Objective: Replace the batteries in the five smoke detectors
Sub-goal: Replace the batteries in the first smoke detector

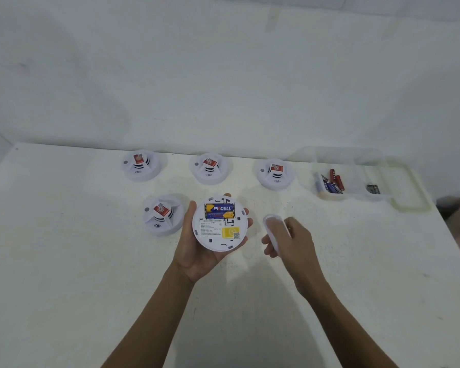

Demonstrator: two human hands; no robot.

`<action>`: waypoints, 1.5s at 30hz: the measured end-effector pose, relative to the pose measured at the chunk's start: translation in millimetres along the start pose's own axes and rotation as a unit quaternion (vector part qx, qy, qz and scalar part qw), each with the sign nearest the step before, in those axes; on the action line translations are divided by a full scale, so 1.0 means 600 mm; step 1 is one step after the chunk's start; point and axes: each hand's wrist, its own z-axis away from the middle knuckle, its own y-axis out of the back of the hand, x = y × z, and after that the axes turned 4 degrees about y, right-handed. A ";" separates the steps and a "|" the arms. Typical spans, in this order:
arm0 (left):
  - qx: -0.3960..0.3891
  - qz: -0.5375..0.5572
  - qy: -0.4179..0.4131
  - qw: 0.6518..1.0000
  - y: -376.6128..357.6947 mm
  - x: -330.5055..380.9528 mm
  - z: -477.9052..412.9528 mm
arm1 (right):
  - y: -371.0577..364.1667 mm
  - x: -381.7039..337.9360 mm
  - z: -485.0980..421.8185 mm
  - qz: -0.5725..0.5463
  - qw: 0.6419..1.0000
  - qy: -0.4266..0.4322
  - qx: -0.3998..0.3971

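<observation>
Head view, left hand (197, 251) fingers cupping upturned smoke detector (220, 223), right hand (290, 239) fingers gripping white cover (271, 229)

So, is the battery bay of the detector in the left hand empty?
No, the detector in the left hand shows a blue and yellow battery seated inside.

Three detectors (140, 165) (210, 168) (275, 173) are ranged along the table's (64, 261) far edge — a tray (406, 181) of batteries (332, 183) to their right; a fourth detector (162, 215) is set nearer, left.
</observation>
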 end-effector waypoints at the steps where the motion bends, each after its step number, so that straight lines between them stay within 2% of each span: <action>1: -0.007 -0.002 0.001 1.000 0.002 -0.001 -0.001 | 0.000 -0.012 -0.001 -0.003 1.000 -0.006 0.004; 3: -0.016 -0.008 -0.003 1.000 0.004 -0.003 -0.003 | 0.001 -0.032 0.008 -0.001 0.999 0.035 0.017; 6: -0.003 -0.028 -0.010 1.000 -0.001 -0.007 -0.001 | 0.002 -0.060 0.041 0.013 0.986 0.166 0.030; 11: -0.004 -0.012 -0.015 1.000 -0.005 -0.013 -0.001 | -0.019 -0.086 0.061 0.091 0.969 0.230 -0.013; 17: 0.015 -0.038 -0.041 0.998 -0.019 -0.011 0.000 | -0.058 -0.085 0.055 0.295 0.882 0.356 0.088; 22: 0.043 -0.048 -0.076 0.995 -0.027 -0.010 0.001 | -0.075 -0.077 0.048 0.366 0.847 0.372 0.102; 45: 0.042 -0.066 -0.100 0.992 -0.037 -0.008 -0.003 | -0.088 -0.085 0.054 0.352 0.852 0.360 0.141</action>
